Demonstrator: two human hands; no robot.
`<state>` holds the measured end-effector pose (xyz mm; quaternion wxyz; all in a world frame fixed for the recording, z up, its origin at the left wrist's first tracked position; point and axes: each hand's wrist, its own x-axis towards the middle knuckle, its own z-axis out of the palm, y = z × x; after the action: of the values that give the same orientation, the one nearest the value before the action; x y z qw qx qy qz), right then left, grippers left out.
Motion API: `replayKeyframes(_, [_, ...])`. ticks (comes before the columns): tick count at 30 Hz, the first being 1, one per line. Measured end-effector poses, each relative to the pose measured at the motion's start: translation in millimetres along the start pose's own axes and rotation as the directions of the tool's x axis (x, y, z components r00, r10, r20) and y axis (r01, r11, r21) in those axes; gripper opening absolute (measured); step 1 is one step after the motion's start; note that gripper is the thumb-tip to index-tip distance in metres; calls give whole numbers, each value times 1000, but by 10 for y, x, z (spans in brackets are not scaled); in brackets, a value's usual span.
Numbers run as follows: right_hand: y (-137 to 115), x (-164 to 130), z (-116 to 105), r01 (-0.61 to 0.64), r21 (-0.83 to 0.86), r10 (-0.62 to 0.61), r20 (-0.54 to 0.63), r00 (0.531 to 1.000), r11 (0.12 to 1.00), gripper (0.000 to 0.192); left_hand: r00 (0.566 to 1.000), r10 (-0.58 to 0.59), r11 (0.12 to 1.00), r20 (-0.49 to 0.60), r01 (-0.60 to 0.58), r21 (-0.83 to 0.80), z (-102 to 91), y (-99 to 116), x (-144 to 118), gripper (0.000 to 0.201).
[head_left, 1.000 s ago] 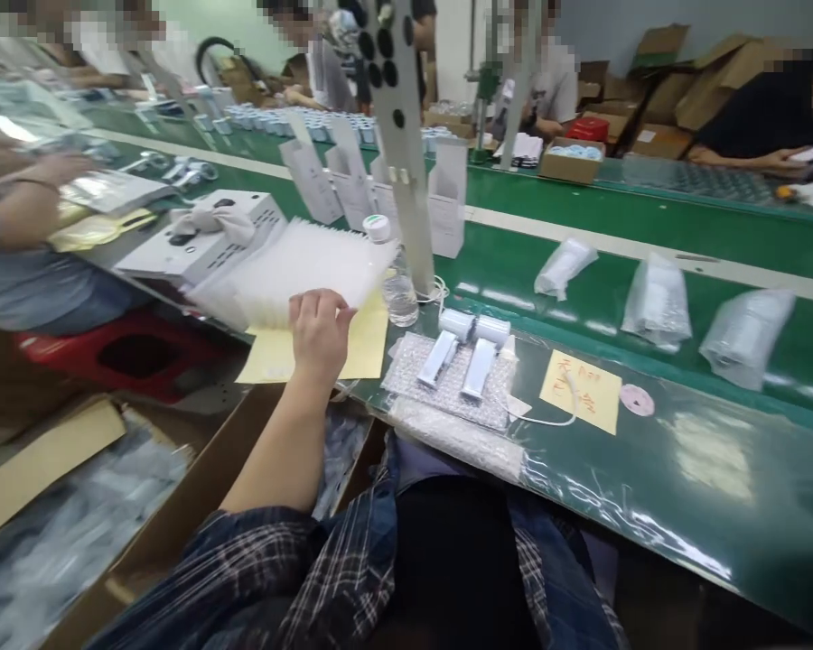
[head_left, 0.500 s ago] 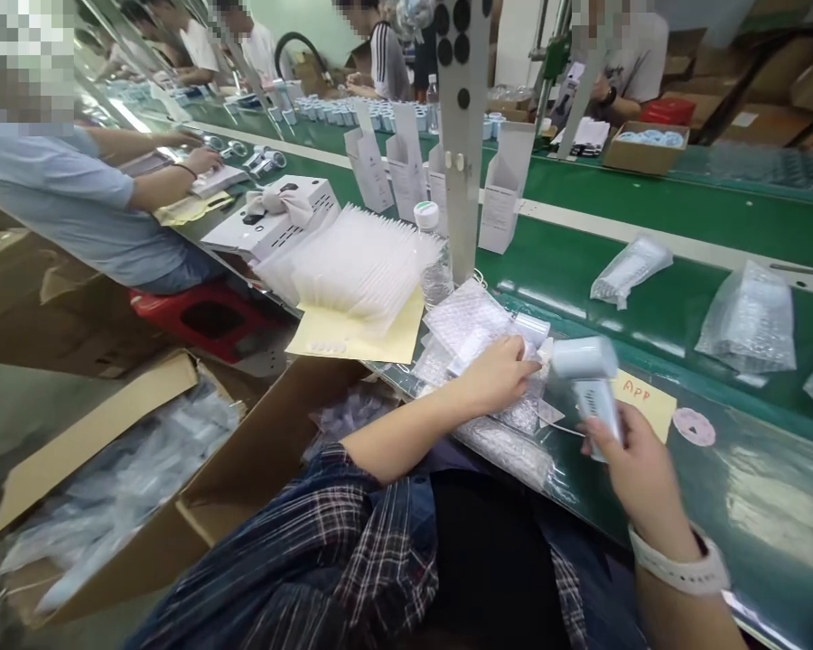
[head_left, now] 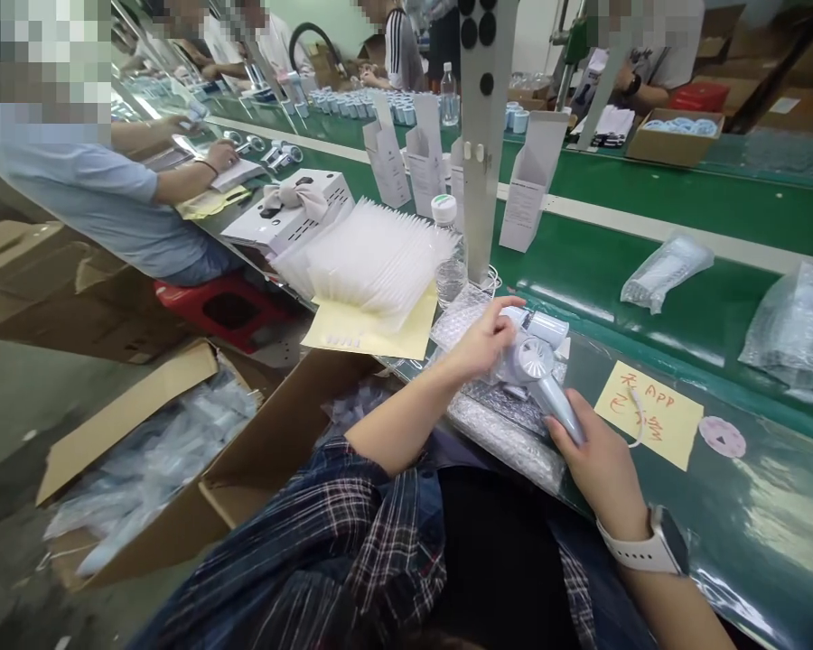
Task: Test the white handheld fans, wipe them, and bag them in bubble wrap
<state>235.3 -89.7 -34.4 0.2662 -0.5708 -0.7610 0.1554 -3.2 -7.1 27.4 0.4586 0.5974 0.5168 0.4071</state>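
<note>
My right hand [head_left: 593, 451] is wrapped round the handle of a small light blue hair dryer [head_left: 538, 366], its round finned end facing up. My left hand [head_left: 489, 341] is over the bubble-wrap bags [head_left: 464, 316], index finger stretched out and thumb apart, beside the hair dryer's head. Just behind lies another light blue cylindrical piece [head_left: 548, 329], partly covered by the hand and the dryer. More clear bubble wrap [head_left: 508, 433] lies along the bench edge under my forearm. A short white cord [head_left: 638, 424] hangs over the yellow note near my right hand.
A yellow note [head_left: 677, 424] with red writing lies on the right. Foam sleeves [head_left: 372, 257], a water bottle [head_left: 451, 262] and a metal post [head_left: 482, 181] stand ahead. Wrapped items [head_left: 670, 271] rest on the green belt [head_left: 596, 235]. A carton of plastic [head_left: 169, 451] is lower left; a co-worker [head_left: 95, 171] sits left.
My right hand has brought the hair dryer leftward, over the bubble wrap and close to my left hand, turning its finned end up. My left hand has lifted slightly, its index finger straighter.
</note>
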Motion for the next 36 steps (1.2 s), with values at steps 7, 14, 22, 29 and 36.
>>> replayKeyframes(7, [-170,17,-472,163,-423,-194,-31,981,891,57,778,338,207,530,-611,764,39,655,-429,56])
replayKeyframes(14, [-477,183,-604,-6,-63,4,-46,999,998,61,722,394,180,568,-667,723,-53,872,-441,61])
replayKeyframes(22, [-682,90,-1016,-241,732,-62,360,931,637,86,778,509,610,368,-627,484,-256,1174,-742,48])
replayKeyframes(29, [-935,649,-1239,52,420,-68,24,997,906,32,723,671,713,-164,-568,412,-527,980,-615,41])
replayKeyframes(36, [-129,2116,-1626,-72,-325,8,-195,981,943,35,895,340,481,-289,98,871,-1510,-117,-897,31])
